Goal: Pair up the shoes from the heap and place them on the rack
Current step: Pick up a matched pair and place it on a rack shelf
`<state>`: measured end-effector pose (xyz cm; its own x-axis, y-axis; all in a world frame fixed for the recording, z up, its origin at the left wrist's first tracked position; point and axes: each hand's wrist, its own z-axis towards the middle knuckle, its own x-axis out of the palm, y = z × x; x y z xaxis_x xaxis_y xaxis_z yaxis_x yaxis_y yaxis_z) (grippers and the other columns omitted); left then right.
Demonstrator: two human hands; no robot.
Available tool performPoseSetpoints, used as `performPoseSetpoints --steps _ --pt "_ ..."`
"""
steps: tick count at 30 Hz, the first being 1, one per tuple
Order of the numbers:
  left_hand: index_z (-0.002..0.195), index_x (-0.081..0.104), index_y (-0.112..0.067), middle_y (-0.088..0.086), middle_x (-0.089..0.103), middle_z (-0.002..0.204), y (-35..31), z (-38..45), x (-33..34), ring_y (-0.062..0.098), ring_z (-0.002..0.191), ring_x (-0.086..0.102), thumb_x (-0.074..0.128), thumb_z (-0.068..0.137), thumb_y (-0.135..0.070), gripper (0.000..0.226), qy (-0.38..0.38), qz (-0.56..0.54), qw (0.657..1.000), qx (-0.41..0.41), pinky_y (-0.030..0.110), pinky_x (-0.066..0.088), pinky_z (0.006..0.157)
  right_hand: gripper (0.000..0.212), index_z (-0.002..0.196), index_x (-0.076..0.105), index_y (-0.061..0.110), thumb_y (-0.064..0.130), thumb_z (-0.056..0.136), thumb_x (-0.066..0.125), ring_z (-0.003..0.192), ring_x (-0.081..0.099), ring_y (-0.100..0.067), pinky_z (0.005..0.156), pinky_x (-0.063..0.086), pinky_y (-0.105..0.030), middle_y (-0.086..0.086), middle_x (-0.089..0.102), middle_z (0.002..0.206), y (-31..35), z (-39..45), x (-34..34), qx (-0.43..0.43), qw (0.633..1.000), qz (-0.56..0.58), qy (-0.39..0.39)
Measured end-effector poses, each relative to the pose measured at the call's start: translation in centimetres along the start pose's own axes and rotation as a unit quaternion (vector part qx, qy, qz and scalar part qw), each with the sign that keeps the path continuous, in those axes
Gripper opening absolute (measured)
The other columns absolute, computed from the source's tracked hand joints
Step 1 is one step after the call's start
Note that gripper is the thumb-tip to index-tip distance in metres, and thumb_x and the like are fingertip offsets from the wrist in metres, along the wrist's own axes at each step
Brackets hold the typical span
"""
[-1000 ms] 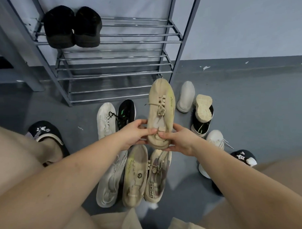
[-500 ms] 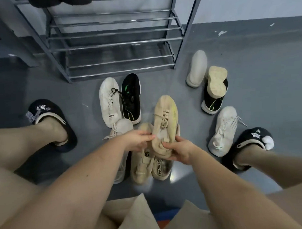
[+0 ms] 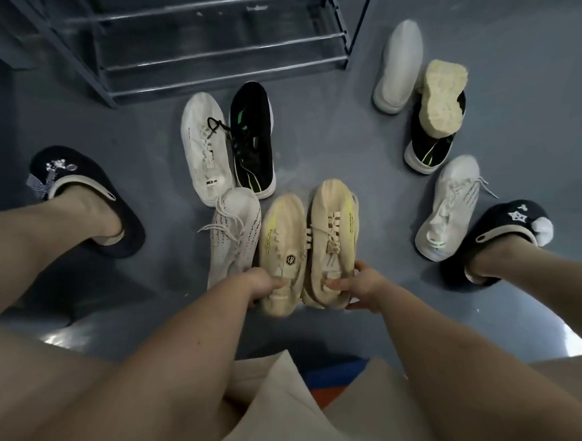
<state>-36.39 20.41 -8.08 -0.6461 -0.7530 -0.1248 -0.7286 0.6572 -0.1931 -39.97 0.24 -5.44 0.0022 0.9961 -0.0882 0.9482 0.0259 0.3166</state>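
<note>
Now | left hand (image 3: 264,284) grips left beige shoe (image 3: 282,250) heel | right hand (image 3: 359,285) grips right beige shoe (image 3: 335,238) heel

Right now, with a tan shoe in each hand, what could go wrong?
The left hand and right hand pinch only the heels of the tan shoes, so one might slip. Loose laces on the white shoe beside them could snag. The rack looks like thin bars, so shoes might tip.
</note>
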Motion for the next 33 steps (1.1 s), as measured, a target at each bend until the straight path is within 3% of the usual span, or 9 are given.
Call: performPoseSetpoints --steps 3,7,12,15,22,26,28,33 --pt "0.139 0.036 -0.002 0.014 0.045 0.141 -0.2 0.1 0.2 0.032 0.129 0.044 0.061 0.090 -0.031 0.062 -0.004 -0.074 0.997 0.000 0.040 0.040 0.098 0.077 0.138 0.035 0.014 0.007 0.075 0.078 0.100 0.054 -0.025 0.054 0.050 -0.032 -0.006 0.052 0.123 -0.2 0.6 0.1 0.000 1.000 -0.011 -0.001" --pt "0.134 0.042 0.000 0.015 0.051 0.137 -0.3 0.2 0.0 0.031 0.125 0.049 0.061 0.090 -0.025 0.054 0.011 -0.137 0.991 0.001 0.042 0.041 0.100 0.073 0.135 0.038 0.015 0.007 0.075 0.078 0.100 0.055 -0.026 0.057 0.051 -0.032 -0.004 0.053 0.115 -0.2 0.8 -0.2 0.003 1.000 -0.019 0.007" --pt "0.124 0.049 0.003 0.012 0.061 0.111 -0.3 0.3 -0.1 0.025 0.103 0.055 0.063 0.089 -0.018 0.043 -0.009 -0.115 0.993 0.021 0.033 0.046 0.091 0.062 0.128 0.046 0.019 0.009 0.076 0.078 0.089 0.062 -0.022 0.058 0.053 -0.031 0.000 0.062 0.103 0.1 0.3 -0.9 0.007 0.999 -0.003 0.035" --pt "0.115 0.053 -0.008 0.007 0.056 0.092 -0.8 -0.6 -0.5 0.022 0.094 0.051 0.060 0.091 -0.020 0.028 -0.026 -0.089 0.995 0.034 0.034 0.044 0.082 0.048 0.119 0.050 0.019 0.009 0.079 0.074 0.081 0.063 -0.019 0.053 0.052 -0.027 0.002 0.064 0.096 0.5 -0.5 -1.5 0.002 0.998 0.004 0.063" --pt "0.129 0.047 -0.002 0.017 0.058 0.117 -1.2 -3.5 -1.3 0.031 0.111 0.055 0.039 0.101 -0.018 0.034 0.011 -0.225 0.974 0.033 0.050 0.037 0.103 0.032 0.116 0.052 0.016 0.009 0.087 0.065 0.079 0.061 -0.017 0.046 0.051 -0.020 0.000 0.062 0.093 0.9 -2.7 -2.1 -0.037 0.995 0.026 0.092" --pt "0.133 0.045 -0.002 0.011 0.058 0.086 -1.4 -5.1 -1.6 0.023 0.073 0.053 0.033 0.102 -0.014 0.035 -0.002 -0.286 0.956 0.056 0.050 0.037 0.101 0.041 0.125 0.052 0.017 0.013 0.086 0.067 0.086 0.059 -0.018 0.061 0.048 -0.027 -0.001 0.062 0.099 0.8 -3.4 -2.5 -0.045 0.995 0.037 0.087" --pt "0.133 0.045 -0.003 0.012 0.059 0.093 -1.6 -5.6 -1.8 0.022 0.076 0.051 0.033 0.102 -0.015 0.035 -0.009 -0.310 0.948 0.070 0.049 0.037 0.100 0.041 0.124 0.053 0.016 0.014 0.086 0.067 0.085 0.059 -0.019 0.060 0.048 -0.028 -0.001 0.061 0.099 0.9 -3.8 -2.6 -0.053 0.995 0.038 0.081" --pt "0.129 0.048 -0.010 0.006 0.058 0.085 -2.4 -6.5 -2.1 0.021 0.075 0.055 0.033 0.102 -0.019 0.032 0.006 -0.359 0.926 0.120 0.045 0.043 0.087 0.043 0.127 0.053 0.015 0.014 0.086 0.067 0.084 0.062 -0.018 0.048 0.052 -0.021 -0.003 0.062 0.101 1.6 -5.0 -2.3 -0.082 0.989 0.068 0.099"
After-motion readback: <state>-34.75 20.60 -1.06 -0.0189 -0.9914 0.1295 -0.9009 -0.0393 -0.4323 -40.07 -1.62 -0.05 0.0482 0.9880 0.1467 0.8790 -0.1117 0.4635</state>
